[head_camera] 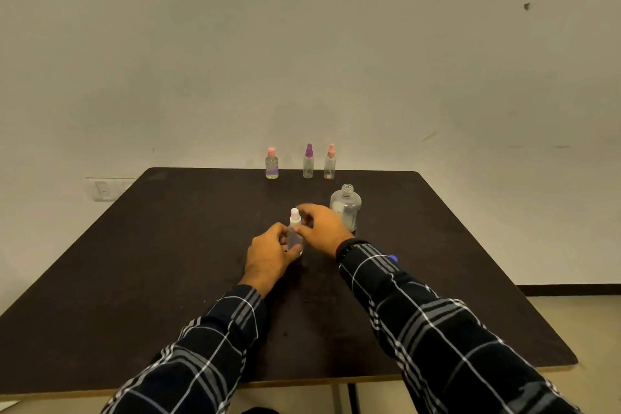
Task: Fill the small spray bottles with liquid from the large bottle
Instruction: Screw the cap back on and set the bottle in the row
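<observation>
A small clear spray bottle with a white sprayer top [295,227] stands upright at the middle of the dark table [168,262]. My left hand [268,254] grips its body from the left. My right hand [321,227] is at its white top, with fingers curled beside the sprayer. The large clear bottle [346,207], uncapped, stands just behind my right hand. Three small bottles stand along the far edge: one with a pink cap and purple label [272,164], one with a purple sprayer [308,162], one with a pink sprayer [330,162].
A small blue object [392,258] lies on the table beside my right sleeve, partly hidden. The wall rises right behind the far edge. The table's right corner drops off to the floor.
</observation>
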